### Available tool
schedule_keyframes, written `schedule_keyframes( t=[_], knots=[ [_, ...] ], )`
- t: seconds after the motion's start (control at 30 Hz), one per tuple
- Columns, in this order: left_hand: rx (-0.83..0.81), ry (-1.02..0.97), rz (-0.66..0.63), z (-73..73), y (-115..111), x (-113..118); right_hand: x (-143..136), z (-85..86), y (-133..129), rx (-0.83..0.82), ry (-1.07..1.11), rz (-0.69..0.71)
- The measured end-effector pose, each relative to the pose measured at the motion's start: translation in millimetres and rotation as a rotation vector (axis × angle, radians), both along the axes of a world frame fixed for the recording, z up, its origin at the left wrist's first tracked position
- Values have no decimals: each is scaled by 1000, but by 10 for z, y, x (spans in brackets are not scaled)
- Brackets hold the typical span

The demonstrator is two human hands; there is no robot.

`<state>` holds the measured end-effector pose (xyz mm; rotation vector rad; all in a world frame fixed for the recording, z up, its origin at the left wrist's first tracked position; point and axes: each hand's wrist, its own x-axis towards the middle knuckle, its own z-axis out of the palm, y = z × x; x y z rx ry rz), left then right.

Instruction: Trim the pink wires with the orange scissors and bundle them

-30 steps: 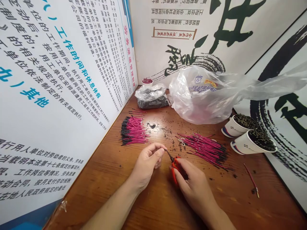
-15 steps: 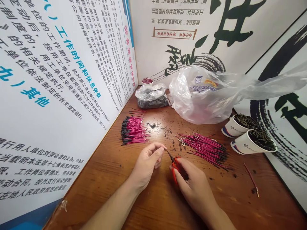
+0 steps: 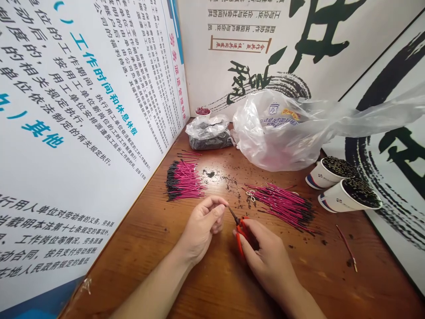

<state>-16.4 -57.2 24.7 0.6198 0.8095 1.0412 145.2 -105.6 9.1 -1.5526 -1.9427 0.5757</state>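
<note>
My right hand (image 3: 267,254) holds red-handled scissors (image 3: 244,227), their dark blades aimed up and left. At the blade tips, my left hand (image 3: 201,228) has thumb and forefinger pinched together; what lies between them is too small to make out. Beyond my left hand is a neat bundle of pink wires (image 3: 191,179) with black ends on their left. A looser heap of pink and black wires (image 3: 283,204) lies beyond my right hand, with a small pale loop (image 3: 251,195) at its left end.
Two paper cups (image 3: 338,199) filled with small dark bits stand at the right. A single dark red wire (image 3: 347,248) lies nearer. Behind are a large plastic bag (image 3: 275,137), a small bag of black material (image 3: 209,139) and a cup of pink pieces (image 3: 202,112). Black crumbs dot the wooden table (image 3: 149,266).
Both hands keep almost the same pose at the scissor tips. The whole view shifts very slightly left and up.
</note>
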Motion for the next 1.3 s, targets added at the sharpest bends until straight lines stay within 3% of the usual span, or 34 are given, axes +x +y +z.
schedule_keyframes(
  t=[1.3],
  knots=[
    [-3, 28, -7, -8, -16, 21, 10, -27, -1, 82, -31, 12]
  ],
)
